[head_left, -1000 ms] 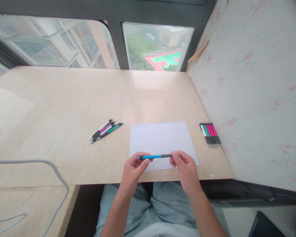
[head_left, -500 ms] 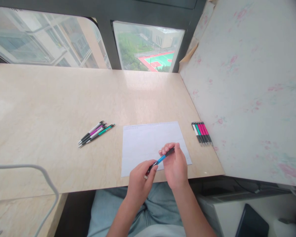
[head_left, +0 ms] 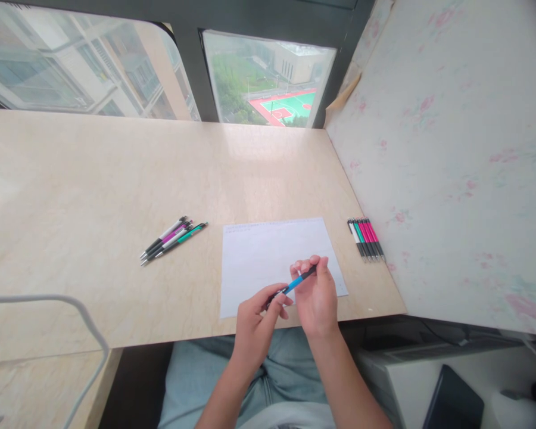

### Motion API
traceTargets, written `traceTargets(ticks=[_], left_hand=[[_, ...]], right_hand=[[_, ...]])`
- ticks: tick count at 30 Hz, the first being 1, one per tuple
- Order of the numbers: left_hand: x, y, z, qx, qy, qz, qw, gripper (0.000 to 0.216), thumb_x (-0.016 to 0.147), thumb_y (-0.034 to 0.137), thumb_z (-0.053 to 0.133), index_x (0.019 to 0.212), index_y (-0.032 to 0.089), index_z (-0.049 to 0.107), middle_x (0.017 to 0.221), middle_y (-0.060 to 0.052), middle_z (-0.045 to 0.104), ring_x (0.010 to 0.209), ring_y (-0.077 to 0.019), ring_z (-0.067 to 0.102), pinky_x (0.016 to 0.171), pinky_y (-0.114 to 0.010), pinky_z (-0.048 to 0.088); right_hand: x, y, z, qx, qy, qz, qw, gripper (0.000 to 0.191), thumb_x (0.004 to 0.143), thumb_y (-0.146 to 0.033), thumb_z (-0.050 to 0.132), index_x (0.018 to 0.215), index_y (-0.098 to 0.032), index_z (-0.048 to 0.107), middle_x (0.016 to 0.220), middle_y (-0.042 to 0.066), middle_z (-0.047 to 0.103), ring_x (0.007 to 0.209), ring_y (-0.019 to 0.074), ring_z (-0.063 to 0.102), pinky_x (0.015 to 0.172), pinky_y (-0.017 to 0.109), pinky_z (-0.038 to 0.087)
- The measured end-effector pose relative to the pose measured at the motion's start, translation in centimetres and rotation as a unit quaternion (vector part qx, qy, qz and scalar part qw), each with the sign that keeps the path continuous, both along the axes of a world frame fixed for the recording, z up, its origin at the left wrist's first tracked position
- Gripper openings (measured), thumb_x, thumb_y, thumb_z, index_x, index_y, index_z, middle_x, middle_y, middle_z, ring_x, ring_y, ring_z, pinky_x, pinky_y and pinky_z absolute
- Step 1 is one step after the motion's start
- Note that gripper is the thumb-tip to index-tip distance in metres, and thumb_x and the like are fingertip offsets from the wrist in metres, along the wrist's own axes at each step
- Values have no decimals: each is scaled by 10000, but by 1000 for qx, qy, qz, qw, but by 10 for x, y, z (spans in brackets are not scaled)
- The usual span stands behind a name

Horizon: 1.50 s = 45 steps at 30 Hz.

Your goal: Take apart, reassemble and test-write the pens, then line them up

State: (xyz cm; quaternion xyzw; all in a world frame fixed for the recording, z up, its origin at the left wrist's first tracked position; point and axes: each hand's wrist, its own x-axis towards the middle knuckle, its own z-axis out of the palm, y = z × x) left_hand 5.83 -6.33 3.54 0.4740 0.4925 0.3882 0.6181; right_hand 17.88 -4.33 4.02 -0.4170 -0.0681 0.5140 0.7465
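Note:
A blue and black pen slants between my two hands, over the lower right of a white sheet of paper. My left hand pinches its lower end between thumb and fingers. The black upper end is gripped by the thumb and fingertips of my right hand, whose palm faces inward. Faint lines of writing run along the paper's top edge. Left of the paper lies a loose bunch of pens in white, purple and green. On the right, a neat row of pens in white, green and pink lies side by side.
The pale desk meets a flowered wall on the right and windows at the back. A grey cable curves over the desk's left front. Below right stands a white cabinet with a dark flat object on it.
My left thumb and fingers have shifted on the pen's lower end, with the fingers now extending farther past it. The right hand still holds the black end, nearly in place.

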Motion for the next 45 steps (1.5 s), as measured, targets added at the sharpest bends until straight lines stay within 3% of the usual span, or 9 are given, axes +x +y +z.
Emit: traceTargets(ticks=[6, 14, 20, 23, 27, 34, 39, 43, 45], left_hand=[[8, -1, 3, -173, -159, 6, 972, 291, 864, 423, 648, 882, 135, 685, 679, -39, 688, 456, -71, 511, 443, -191, 316], [8, 0, 2, -256, -223, -27, 940, 342, 841, 466, 645, 745, 141, 592, 523, 19, 566, 355, -21, 325, 404, -176, 215], [4, 0, -1, -18, 29, -3, 999, 258, 881, 424, 617, 969, 203, 715, 736, -46, 692, 594, -146, 567, 582, -250, 438], [-1, 0, -4, 129, 142, -24, 981, 235, 894, 350, 611, 1070, 260, 740, 906, -76, 729, 750, -196, 610, 687, -286, 462], [-3, -3, -6, 188, 153, -114, 964, 281, 934, 295, 552, 1162, 272, 714, 936, -81, 726, 804, -203, 623, 726, -290, 456], [-3, -2, -1, 5, 12, -115, 993, 307, 933, 414, 551, 1041, 189, 729, 703, -31, 648, 544, -124, 526, 557, -244, 404], [-2, 3, -2, -201, -155, -95, 963, 370, 878, 504, 603, 787, 147, 645, 520, 21, 542, 394, -64, 366, 428, -204, 251], [-2, 5, -4, -194, -176, -13, 965, 345, 852, 497, 645, 791, 157, 633, 545, 26, 563, 432, -70, 421, 450, -200, 285], [-4, 5, -4, -163, -154, 13, 974, 342, 859, 489, 641, 770, 158, 634, 566, 18, 580, 459, -75, 453, 469, -204, 309]], right_hand=[[1, 2, 3, 27, -26, 8, 999, 287, 851, -505, 676, 749, -243, 617, 659, -37, 584, 756, 152, 595, 912, 385, 472], [0, -1, 6, 13, -12, 17, 1000, 270, 842, -503, 688, 785, -242, 649, 684, -34, 631, 791, 151, 633, 917, 378, 483], [14, -1, 8, -22, 81, 31, 996, 100, 852, -327, 671, 882, -237, 639, 746, -38, 589, 731, 122, 588, 766, 317, 511], [26, -4, 10, -11, 92, 35, 995, 91, 849, -276, 629, 795, -230, 573, 591, -76, 412, 522, 99, 437, 583, 274, 462], [33, -10, 17, 4, 43, 14, 999, 261, 894, -368, 562, 691, -230, 474, 480, -113, 179, 408, 93, 146, 410, 241, 264], [30, -10, 28, -15, 19, 32, 999, 482, 928, -530, 516, 599, -238, 318, 430, -118, 125, 410, 94, 55, 390, 252, 199], [18, -8, 27, -1, 11, 30, 999, 443, 936, -523, 522, 627, -240, 377, 451, -120, 117, 416, 97, 59, 393, 249, 214], [9, -5, 22, 40, 11, 58, 997, 157, 885, -397, 618, 930, -246, 622, 561, -85, 364, 499, 97, 369, 546, 249, 415], [8, -4, 16, 34, -9, 82, 996, 230, 858, -394, 649, 1042, -256, 636, 747, -33, 534, 706, 121, 533, 705, 286, 478]])
